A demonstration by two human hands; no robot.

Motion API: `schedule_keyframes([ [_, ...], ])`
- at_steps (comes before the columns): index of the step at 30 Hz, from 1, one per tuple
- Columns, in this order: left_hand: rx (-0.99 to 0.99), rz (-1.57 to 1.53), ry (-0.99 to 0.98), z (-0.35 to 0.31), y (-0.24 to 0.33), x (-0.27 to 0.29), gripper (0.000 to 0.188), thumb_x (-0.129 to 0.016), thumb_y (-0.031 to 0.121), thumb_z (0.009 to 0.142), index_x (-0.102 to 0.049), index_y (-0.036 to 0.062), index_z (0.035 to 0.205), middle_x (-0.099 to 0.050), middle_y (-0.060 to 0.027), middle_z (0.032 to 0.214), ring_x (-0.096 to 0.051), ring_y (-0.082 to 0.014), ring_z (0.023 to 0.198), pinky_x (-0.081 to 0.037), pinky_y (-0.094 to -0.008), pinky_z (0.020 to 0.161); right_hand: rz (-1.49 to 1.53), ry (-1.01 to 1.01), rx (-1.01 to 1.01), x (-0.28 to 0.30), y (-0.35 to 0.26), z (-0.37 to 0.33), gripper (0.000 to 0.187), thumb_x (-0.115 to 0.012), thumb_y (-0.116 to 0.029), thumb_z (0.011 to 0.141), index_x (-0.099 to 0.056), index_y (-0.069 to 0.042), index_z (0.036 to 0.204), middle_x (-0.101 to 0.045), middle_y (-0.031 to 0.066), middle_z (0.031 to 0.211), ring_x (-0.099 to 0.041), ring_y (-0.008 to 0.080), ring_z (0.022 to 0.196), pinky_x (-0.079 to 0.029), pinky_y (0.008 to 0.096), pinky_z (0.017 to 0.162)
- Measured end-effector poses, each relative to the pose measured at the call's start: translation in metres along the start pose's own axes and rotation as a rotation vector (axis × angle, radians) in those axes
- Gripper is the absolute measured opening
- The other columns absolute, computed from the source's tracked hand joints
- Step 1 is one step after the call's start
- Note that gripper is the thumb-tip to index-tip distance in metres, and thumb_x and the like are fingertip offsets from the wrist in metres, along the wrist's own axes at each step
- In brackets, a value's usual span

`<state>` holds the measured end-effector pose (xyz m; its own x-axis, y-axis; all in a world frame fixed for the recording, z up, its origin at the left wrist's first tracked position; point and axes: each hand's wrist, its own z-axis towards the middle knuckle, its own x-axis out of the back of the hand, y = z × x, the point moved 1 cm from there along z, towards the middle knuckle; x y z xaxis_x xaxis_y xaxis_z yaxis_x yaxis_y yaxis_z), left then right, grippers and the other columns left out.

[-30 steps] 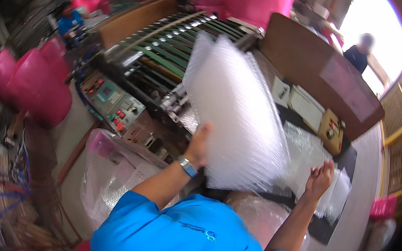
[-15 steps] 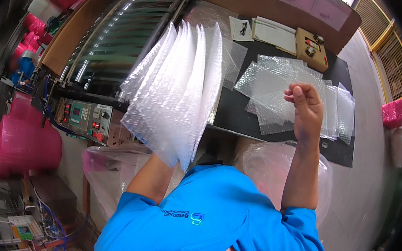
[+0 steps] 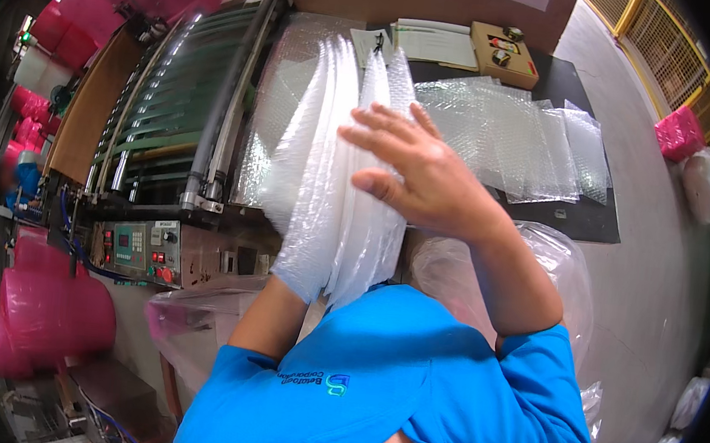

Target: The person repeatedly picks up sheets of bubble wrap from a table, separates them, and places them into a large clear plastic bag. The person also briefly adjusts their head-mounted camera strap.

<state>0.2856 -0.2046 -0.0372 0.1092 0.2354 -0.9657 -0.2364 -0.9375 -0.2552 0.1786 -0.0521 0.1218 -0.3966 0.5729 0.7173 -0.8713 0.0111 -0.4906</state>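
Note:
A bundle of clear bubble wrap sheets (image 3: 315,192) stands up in front of me, its upper edges fanned apart. My left forearm (image 3: 276,316) runs up behind the lower end of the bundle and bears it; the sheets hide the left hand and its fingers. My right hand (image 3: 412,163) lies across the right-hand sheets of the bundle, palm toward them, with fingers stretched and thumb apart. Whether it presses on them I cannot tell. Beyond it, overlapping bubble wrap sheets (image 3: 500,137) are spread over the black tabletop (image 3: 582,216).
At the left is a roller machine (image 3: 169,110) with a button panel (image 3: 143,251). Pink rolls (image 3: 60,313) stand below it. A clipboard (image 3: 434,43) and a cardboard tray with tape rolls (image 3: 507,61) sit at the table's back. Clear plastic bags (image 3: 495,273) bulge beside me.
My right hand has come left from above the spread sheets to the bundle, its fingers opening from a pinch. The bundle is now more upright. The view has shifted.

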Motion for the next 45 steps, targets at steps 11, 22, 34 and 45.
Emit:
schedule_keyframes([
  [11, -0.046, 0.061, 0.077, 0.01, 0.013, 0.026, 0.053, -0.053, 0.03, 0.085, -0.033, -0.009, 0.115, -0.044, -0.0181, 0.1, -0.048, -0.0273, 0.089, -0.045, -0.0353, 0.079, 1.172, -0.116, 0.443, 0.043, 0.0, -0.071, 0.038, -0.061, -0.031, 0.079, -0.062, 0.007, 0.084, -0.062, 0.0187, 0.081, -0.063, 0.0299, 0.08, -0.047, 0.0415, 0.08],
  [22, 0.08, 0.145, 0.126, 0.06, -0.056, -0.022, 0.052, -0.047, 0.03, 0.087, -0.032, -0.0098, 0.118, -0.043, -0.0185, 0.098, -0.049, -0.0264, 0.082, -0.048, -0.035, 0.072, 0.995, 0.359, 0.045, 0.08, 0.011, -0.136, 0.035, -0.057, -0.035, 0.082, -0.06, 0.0, 0.078, -0.061, 0.0124, 0.07, -0.061, 0.0208, 0.069, -0.049, 0.0346, 0.071],
  [34, 0.272, 0.132, 0.127, 0.12, -0.077, -0.016, 0.052, -0.045, 0.032, 0.088, -0.033, -0.007, 0.12, -0.044, -0.0186, 0.101, -0.05, -0.0271, 0.085, -0.048, -0.0364, 0.074, 0.913, 0.699, -0.333, 0.098, 0.01, -0.19, 0.016, -0.06, -0.016, 0.081, -0.057, -0.001, 0.079, -0.053, 0.0042, 0.061, -0.054, 0.0109, 0.056, -0.044, 0.0215, 0.051],
  [45, 0.233, 0.287, 0.153, 0.128, -0.076, -0.013, 0.051, -0.045, 0.033, 0.088, -0.034, -0.0056, 0.12, -0.045, -0.0185, 0.103, -0.051, -0.0277, 0.088, -0.048, -0.0371, 0.075, 0.087, 0.74, -0.637, 0.125, 0.053, -0.176, 0.021, -0.055, -0.019, 0.084, -0.062, 0.0, 0.087, -0.06, 0.0024, 0.082, -0.052, 0.0087, 0.077, -0.04, 0.0216, 0.071],
])
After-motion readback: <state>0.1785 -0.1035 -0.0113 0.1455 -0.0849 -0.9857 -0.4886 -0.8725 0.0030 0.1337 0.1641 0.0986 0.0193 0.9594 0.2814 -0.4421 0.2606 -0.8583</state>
